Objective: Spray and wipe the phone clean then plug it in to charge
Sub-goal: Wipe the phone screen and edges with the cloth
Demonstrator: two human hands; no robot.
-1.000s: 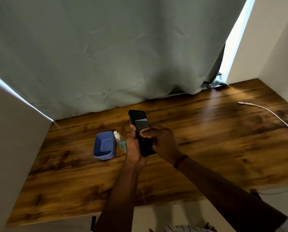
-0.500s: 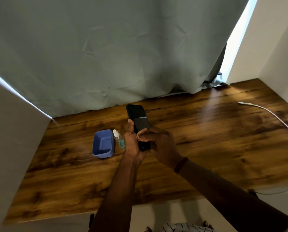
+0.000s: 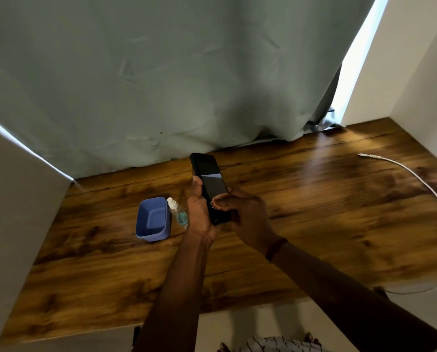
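Tub (image 3: 152, 219): blue, rectangular, open-topped, sitting on the wooden desk (image 3: 314, 212) at the left; no writing legible.
Spray bottle (image 3: 177, 213): small, clear with bluish liquid and a white cap, just right of the tub, partly hidden behind the left hand; label unreadable.
Left hand (image 3: 199, 212): wrapped around the phone's left edge and lower back, thumb up along the side.
Phone (image 3: 209, 182): black, held above the desk mid-scene, tilted, screen dark, no brand visible.
Right hand (image 3: 248, 214): fingertips pinched against the phone's lower screen; a dark band on the wrist.
Charging cable (image 3: 415, 179): white, lying on the desk far right, plug end free, well apart from the phone.
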